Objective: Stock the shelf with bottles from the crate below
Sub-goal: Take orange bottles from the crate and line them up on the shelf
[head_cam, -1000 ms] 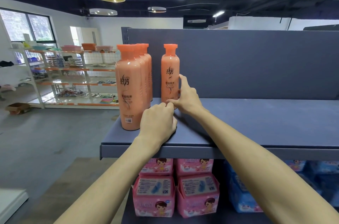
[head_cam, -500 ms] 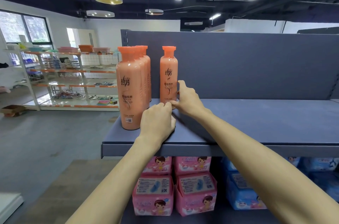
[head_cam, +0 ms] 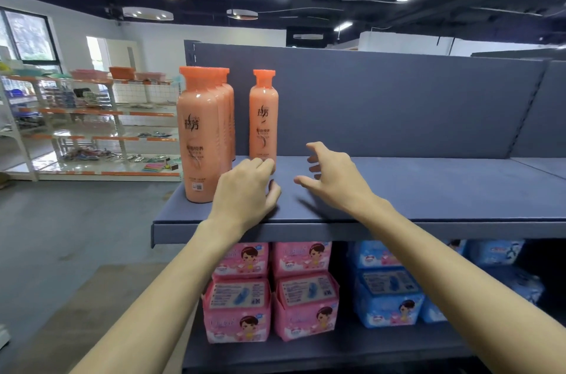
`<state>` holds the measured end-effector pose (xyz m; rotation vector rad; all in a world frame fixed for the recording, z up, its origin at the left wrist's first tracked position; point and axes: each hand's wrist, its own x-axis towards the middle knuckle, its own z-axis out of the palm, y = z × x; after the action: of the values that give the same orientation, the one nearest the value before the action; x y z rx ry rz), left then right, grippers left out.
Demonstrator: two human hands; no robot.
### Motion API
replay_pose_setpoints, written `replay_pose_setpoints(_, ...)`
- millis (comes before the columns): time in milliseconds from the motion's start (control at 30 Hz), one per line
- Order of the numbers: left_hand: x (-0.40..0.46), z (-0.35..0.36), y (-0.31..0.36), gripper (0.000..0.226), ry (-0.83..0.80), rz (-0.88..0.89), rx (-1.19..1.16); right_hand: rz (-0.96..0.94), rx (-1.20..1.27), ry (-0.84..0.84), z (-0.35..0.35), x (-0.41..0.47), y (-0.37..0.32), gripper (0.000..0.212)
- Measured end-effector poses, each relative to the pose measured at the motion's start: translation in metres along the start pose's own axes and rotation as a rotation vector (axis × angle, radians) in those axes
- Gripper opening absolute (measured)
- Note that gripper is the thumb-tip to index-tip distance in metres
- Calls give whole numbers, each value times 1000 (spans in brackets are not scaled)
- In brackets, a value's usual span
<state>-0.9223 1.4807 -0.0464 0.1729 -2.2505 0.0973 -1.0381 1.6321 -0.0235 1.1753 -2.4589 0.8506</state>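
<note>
Two hands over the grey shelf (head_cam: 428, 190). Left hand (head_cam: 245, 190), fingers curled, knuckles at the base of the lone orange bottle (head_cam: 263, 119); whether it touches, I cannot tell. Right hand (head_cam: 333, 177) hovers spread, holding nothing. A row of three more bottles (head_cam: 199, 134) stands at the shelf's left end. Four pink packs (head_cam: 269, 291) sit below.

Four orange bottles (head_cam: 263, 116) stand on the shelf (head_cam: 428, 190), three in a row and one apart, above four pink packs (head_cam: 303, 306) and several blue packs (head_cam: 386, 297).
</note>
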Motion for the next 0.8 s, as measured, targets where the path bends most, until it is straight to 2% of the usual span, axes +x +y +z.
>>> replay_pose_setpoints(167, 5, -15, 21, 26, -87, 62, -11, 9, -35, 66, -25, -42, 11, 68)
replay_pose_setpoints(333, -20, -32, 54, 24, -48, 178, -123, -52, 63, 113, -38, -108, 10, 65)
replay_pose_setpoints(500, -60, -28, 87, 23, -110, 349, -166, -66, 21, 132, -35, -167, 24, 59)
replay_pose_setpoints(633, -92, 2, 103, 19, -235, 405, -206, 5, 6, 85, -12, -210, 49, 56)
replay_pose_setpoints(800, -132, 49, 120, 19, -411, 393, -235, 177, 19, -36, 26, -254, 87, 57)
